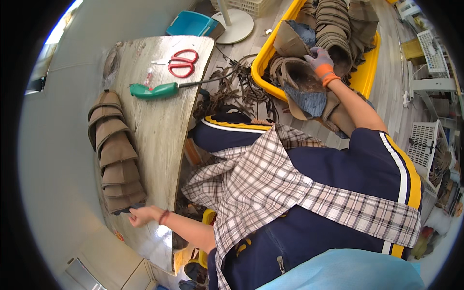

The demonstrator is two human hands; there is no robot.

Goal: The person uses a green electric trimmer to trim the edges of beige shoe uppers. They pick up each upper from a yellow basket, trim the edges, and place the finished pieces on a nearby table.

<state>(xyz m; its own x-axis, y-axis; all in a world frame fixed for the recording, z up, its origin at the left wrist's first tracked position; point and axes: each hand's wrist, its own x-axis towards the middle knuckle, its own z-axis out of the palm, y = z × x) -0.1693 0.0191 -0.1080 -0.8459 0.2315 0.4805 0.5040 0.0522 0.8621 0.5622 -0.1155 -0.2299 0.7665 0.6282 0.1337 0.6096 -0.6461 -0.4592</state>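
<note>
Currently, brown shells (pixel 116 154), likely light and pliable, best held by rims, are lying on the worktop (pixel 154 125), left hand (pixel 145 216) pinching their near end, right hand (pixel 320 62) half-curling on others in a yellow tub (pixel 268 90) right of that worktop, grip unclear.

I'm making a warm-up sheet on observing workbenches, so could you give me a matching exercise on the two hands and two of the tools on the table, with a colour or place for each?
Column one:
1. Scissors
2. Corded hand tool
3. Left hand
4. Right hand

Column two:
A. Gloved, among the brown pieces in the yellow tub
B. Green body
C. Bare, at the lower end of the brown layered stack
D. Red handles

Right pairs: 1-D, 2-B, 3-C, 4-A.
</note>
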